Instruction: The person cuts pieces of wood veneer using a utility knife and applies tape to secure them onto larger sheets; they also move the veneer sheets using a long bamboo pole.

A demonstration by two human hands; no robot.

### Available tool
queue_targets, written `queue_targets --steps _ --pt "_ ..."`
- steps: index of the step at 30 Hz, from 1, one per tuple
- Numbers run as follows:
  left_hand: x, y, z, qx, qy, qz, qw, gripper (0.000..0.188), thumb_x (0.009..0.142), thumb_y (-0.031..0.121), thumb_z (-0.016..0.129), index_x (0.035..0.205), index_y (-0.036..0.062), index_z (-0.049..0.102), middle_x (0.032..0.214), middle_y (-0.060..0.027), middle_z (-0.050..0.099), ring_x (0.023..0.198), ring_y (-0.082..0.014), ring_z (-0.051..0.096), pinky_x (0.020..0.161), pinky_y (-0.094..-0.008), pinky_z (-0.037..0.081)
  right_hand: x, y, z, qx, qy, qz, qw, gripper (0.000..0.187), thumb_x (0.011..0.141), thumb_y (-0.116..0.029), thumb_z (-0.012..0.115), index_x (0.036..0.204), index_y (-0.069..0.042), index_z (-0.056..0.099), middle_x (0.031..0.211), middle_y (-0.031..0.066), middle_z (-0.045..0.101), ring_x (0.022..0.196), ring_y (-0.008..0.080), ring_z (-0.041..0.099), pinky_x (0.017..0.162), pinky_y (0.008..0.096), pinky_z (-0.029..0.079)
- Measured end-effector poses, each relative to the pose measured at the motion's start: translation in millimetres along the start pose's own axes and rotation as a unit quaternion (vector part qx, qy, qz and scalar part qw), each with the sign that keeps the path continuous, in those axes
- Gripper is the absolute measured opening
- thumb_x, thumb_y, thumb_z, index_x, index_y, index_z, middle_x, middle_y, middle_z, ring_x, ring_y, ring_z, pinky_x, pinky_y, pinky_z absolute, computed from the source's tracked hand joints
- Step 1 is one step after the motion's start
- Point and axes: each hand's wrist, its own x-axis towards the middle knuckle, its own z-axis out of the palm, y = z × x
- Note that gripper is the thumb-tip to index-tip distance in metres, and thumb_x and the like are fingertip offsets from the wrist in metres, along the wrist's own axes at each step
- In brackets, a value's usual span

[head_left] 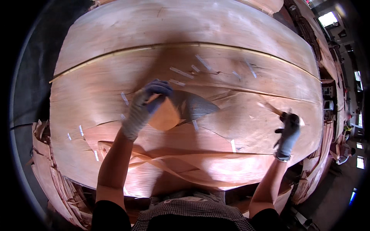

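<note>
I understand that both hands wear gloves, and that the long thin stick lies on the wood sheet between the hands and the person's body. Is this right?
Not quite: the head view shows the long thin stick lying on the wood sheet beyond the left hand and right hand. Both hands are indeed gloved.
</note>
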Motion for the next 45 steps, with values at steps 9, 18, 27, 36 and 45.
queue_targets --steps 9,18,27,36,45 --pt "21 -29 84 0.45 -0.102 0.089 0.883 0.047 0.075 0.02 0.066 0.119 0.0078 0.054 0.12 -0.0154 0.053 0.114 -0.0335 0.046 0.1 -0.0482 0.033 -18 31 -72 -0.186 -0.135 0.089 0.969 0.012 0.093 -0.016 0.052 0.09 -0.005 0.057 0.072 0.0063 0.065 0.047 0.0166 0.061 0.034 0.0266 0.042" --pt "-39 15 149 -0.192 -0.142 -0.135 0.962 0.071 0.078 0.025 0.071 0.138 0.0085 0.038 0.137 -0.0125 0.041 0.126 -0.028 0.039 0.107 -0.041 0.028 -74 13 39 0.308 -0.277 0.271 0.869 0.018 0.092 -0.017 0.056 0.101 -0.002 0.053 0.1 0.0169 0.065 0.06 0.0166 0.062 0.052 0.0257 0.052" --pt "-32 26 163 -0.136 0.061 -0.113 0.982 0.031 0.089 0.008 0.055 0.12 0.0039 0.052 0.113 -0.0092 0.061 0.099 -0.0185 0.06 0.085 -0.0305 0.051 -98 -9 73 0.452 -0.209 0.364 0.787 0.012 0.094 -0.02 0.053 0.103 -0.013 0.053 0.109 0.012 0.064 0.05 0.0051 0.048 0.038 0.0163 0.036" --pt "-72 29 133 -0.073 -0.549 -0.084 0.828 0.04 0.085 0.017 0.063 0.121 0.0036 0.052 0.126 -0.0148 0.053 0.105 -0.0198 0.057 0.089 -0.0331 0.048 -63 36 52 0.198 -0.253 0.344 0.882 0.025 0.089 -0.024 0.06 0.103 -0.003 0.057 0.09 0.0112 0.066 0.053 0.0084 0.056 0.037 0.0169 0.035" --pt "-12 -48 149 0.306 -0.156 -0.053 0.938 0.033 0.082 0.016 0.058 0.112 0.004 0.059 0.123 -0.0137 0.054 0.114 -0.0316 0.05 0.099 -0.0418 0.039 -64 60 135 0.06 -0.338 0.321 0.883 0.024 0.089 -0.028 0.059 0.09 -0.004 0.062 0.066 0.0035 0.062 0.044 0.009 0.054 0.035 0.021 0.034"
